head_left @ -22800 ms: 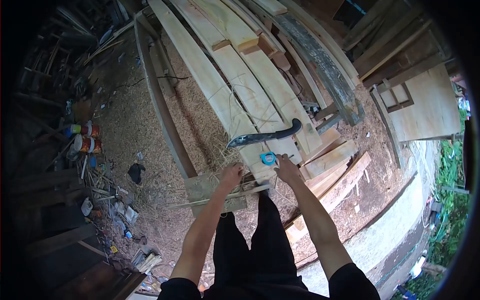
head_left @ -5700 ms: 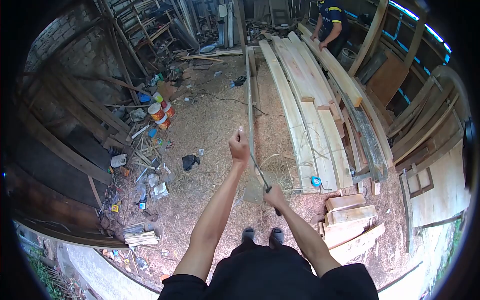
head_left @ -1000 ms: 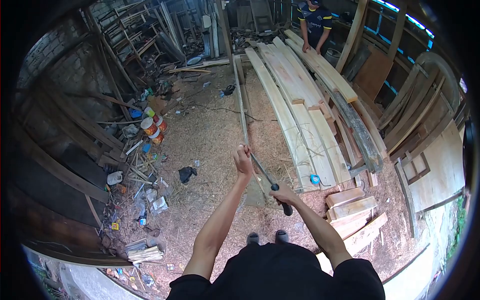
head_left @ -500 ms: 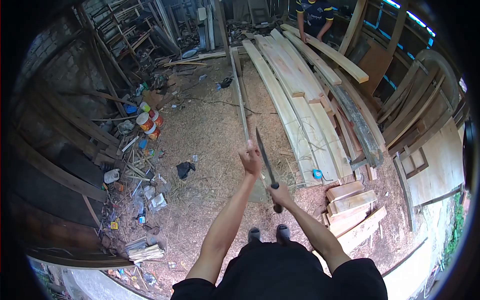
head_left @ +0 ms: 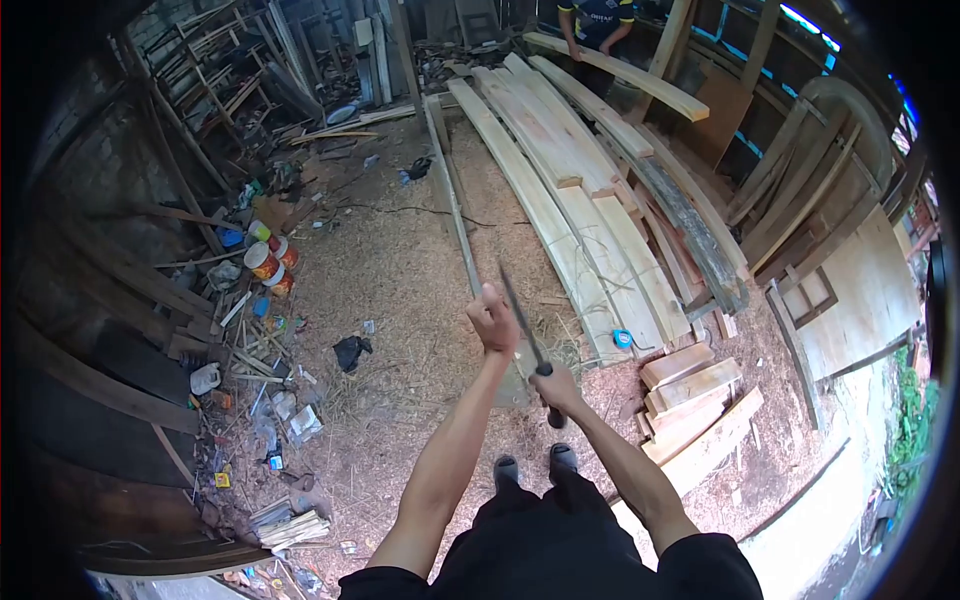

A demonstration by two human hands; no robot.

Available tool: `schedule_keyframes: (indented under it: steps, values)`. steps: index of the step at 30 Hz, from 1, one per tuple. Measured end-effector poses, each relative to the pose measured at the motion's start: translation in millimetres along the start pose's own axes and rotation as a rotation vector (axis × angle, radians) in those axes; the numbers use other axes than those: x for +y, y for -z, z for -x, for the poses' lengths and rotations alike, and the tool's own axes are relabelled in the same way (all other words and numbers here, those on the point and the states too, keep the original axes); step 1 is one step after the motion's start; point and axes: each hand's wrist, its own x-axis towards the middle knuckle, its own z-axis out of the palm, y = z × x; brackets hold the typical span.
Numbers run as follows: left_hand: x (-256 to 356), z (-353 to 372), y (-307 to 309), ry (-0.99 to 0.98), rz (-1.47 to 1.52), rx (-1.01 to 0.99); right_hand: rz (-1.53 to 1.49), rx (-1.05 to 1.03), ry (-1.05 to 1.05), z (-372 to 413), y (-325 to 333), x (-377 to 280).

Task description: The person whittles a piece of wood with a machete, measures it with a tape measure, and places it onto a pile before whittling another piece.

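My right hand [head_left: 556, 388] is wrapped round the dark handle of a long, narrow dark blade [head_left: 522, 318], which slants up and to the left. Just left of the blade, my left hand [head_left: 495, 322] is closed with its thumb side up. It meets the near end of a long thin strip [head_left: 459, 222] that runs away across the floor; what its fingers hold is hidden. A dull flat piece [head_left: 512, 392] shows below, between my forearms.
Long planks [head_left: 540, 190] lie right of centre, with a blue tape measure [head_left: 622, 338] near their ends. Short boards [head_left: 692, 385] are stacked nearer me. Another person [head_left: 597, 22] holds a plank [head_left: 640, 78] at the back. Paint buckets [head_left: 262, 262] stand left.
The view has turned slightly, so the floor, planks and other person appear farther left and higher. My left hand's fingers have shifted a little; my right hand keeps its hold on the blade's handle.
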Motion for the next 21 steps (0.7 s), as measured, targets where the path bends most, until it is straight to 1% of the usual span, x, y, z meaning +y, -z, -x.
schedule_keyframes:
  steps: [1, 2, 3, 4, 6, 7, 9, 10, 11, 12, 14, 15, 17, 18, 20, 21]
  values:
    - [-0.7, 0.4, 0.2, 0.009, -0.062, -0.018, 0.002, 0.002, -0.008, -5.8, -1.1, -4.3]
    - [0.4, 0.8, -0.7, 0.016, -0.126, -0.034, -0.034, 0.196, 0.185, -12.8, -2.5, -7.1]
    - [1.8, 1.7, -1.7, 0.024, -0.129, -0.033, -0.069, 0.387, 0.377, -14.6, -4.2, -7.3]
    - [3.7, 2.0, -2.7, 0.008, -0.134, -0.038, -0.068, 0.382, 0.37, -12.6, -5.9, -6.0]
    - [4.9, 3.6, -3.2, -0.016, -0.146, -0.041, -0.18, 0.377, 0.31, -10.8, -9.1, -6.0]
    - [4.9, 4.0, -5.2, -0.012, -0.126, -0.032, -0.135, 0.386, 0.229, -20.0, -19.1, 23.4]
    - [4.1, 2.1, -6.1, -0.017, -0.108, -0.017, 0.08, 0.087, 0.039, -17.6, -23.9, 65.8]
    - [3.1, 2.5, -3.8, -0.027, -0.134, -0.014, 0.073, -0.01, -0.102, -20.1, -27.0, 91.2]
    - [1.6, 3.2, -3.1, -0.037, -0.16, -0.012, 0.066, -0.108, -0.245, -18.9, -25.6, 98.9]
    - [-0.1, 3.6, -2.6, -0.041, -0.169, -0.012, 0.061, -0.116, -0.242, -20.4, -24.8, 105.1]
    - [-3.4, 3.0, -2.9, -0.061, -0.11, 0.033, 0.13, -0.034, -0.054, -20.4, -26.1, 106.5]
    - [-5.1, 2.3, -2.1, -0.064, -0.113, 0.031, 0.124, -0.035, -0.053, -19.1, -23.8, 102.5]
    - [-8.6, -0.9, 0.5, -0.021, -0.084, 0.027, 0.058, -0.14, -0.124, -17.5, -12.8, 87.1]
    - [-11.2, -1.6, 0.4, -0.023, -0.082, 0.026, 0.057, -0.139, -0.121, -16.4, -7.1, 75.0]
    - [-16.4, -1.6, 4.4, -0.065, -0.173, 0.031, 0.061, -0.076, -0.017, -15.7, -0.6, 49.6]
    - [-20.0, -0.2, 6.6, -0.064, -0.181, 0.036, 0.06, -0.086, -0.018, -15.2, -1.5, 50.1]
